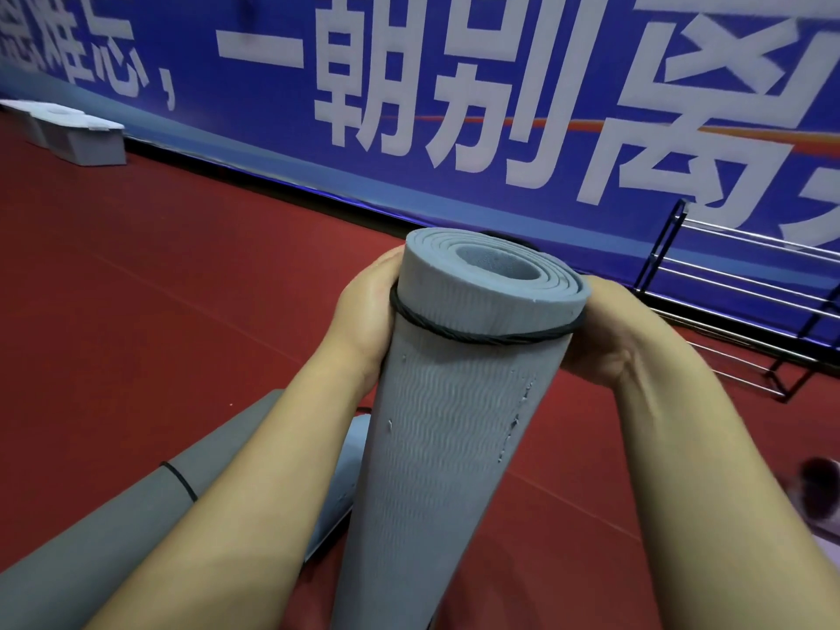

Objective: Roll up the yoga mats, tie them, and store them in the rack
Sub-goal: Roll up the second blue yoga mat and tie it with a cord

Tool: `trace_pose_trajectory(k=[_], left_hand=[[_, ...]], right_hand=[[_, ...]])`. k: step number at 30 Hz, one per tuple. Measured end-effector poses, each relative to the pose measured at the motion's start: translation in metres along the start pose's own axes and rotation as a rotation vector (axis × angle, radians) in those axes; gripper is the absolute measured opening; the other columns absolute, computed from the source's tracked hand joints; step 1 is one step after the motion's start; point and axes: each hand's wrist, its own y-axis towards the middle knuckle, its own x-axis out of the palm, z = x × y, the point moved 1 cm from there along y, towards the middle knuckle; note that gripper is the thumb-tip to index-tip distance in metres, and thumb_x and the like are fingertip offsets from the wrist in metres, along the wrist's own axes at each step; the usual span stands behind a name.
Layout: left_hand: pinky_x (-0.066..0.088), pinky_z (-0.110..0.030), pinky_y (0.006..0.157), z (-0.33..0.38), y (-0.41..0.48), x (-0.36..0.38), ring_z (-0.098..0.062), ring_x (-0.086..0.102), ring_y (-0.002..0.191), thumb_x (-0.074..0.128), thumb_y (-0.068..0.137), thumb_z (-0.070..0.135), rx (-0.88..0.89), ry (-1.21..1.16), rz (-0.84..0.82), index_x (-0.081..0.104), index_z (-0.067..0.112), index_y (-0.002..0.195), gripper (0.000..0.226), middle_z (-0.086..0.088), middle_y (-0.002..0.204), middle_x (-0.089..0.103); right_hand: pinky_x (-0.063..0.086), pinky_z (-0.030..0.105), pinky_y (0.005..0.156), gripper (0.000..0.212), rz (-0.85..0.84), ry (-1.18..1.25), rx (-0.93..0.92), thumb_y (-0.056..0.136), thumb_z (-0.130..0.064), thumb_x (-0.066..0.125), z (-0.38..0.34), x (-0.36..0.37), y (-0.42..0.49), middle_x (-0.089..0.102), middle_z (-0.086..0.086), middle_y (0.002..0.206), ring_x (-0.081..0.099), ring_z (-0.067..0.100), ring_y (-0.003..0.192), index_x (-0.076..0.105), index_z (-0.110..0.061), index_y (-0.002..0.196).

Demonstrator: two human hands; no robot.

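Nearest, low and left of the fingers, a dark tied mat [136, 507]. Between both hands, the grey rolled mat [445, 425], long axis near upright, open end pointing up and away. Left hand [363, 311] and right hand [611, 331] curled round it at the black cord [482, 336], likely seating the tie; fingertips hidden behind. Beyond the right fingers, the rack [659, 245].

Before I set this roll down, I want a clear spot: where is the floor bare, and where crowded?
The red floor is bare on the left, between the grey blocks, the banner and the held mat. A narrower bare strip lies right, between that mat and the rack. Crowded: lower left, where a dark grey roll and a lighter roll lie.
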Motion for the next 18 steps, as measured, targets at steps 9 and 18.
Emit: trace_pose_trajectory(k=[9, 18], left_hand=[[0.052, -0.027, 0.073, 0.006, 0.003, -0.004, -0.009, 0.064, 0.072, 0.048, 0.095, 0.008, 0.022, -0.007, 0.016, 0.079, 0.025, 0.064, 0.047, 0.005, 0.075, 0.074], [0.037, -0.036, 0.076, -0.004, 0.012, -0.005, -0.014, 0.047, 0.081, 0.047, 0.088, 0.023, -0.02, 0.228, -0.05, 0.063, 0.016, 0.089, 0.017, -0.005, 0.087, 0.057]], right_hand=[[0.056, 0.022, 0.069, 0.043, -0.046, -0.007, -0.278, 0.105, -0.039, 0.04, -0.005, 0.011, 0.001, 0.078, -0.001, 0.088, 0.072, 0.01, 0.079, 0.073, -0.014, 0.093], [0.039, 0.014, 0.043, 0.029, 0.054, 0.14, -0.075, 0.096, -0.008, 0.05, -0.017, 0.005, 0.008, 0.053, -0.003, 0.048, 0.048, 0.012, 0.046, 0.052, -0.012, 0.067]])
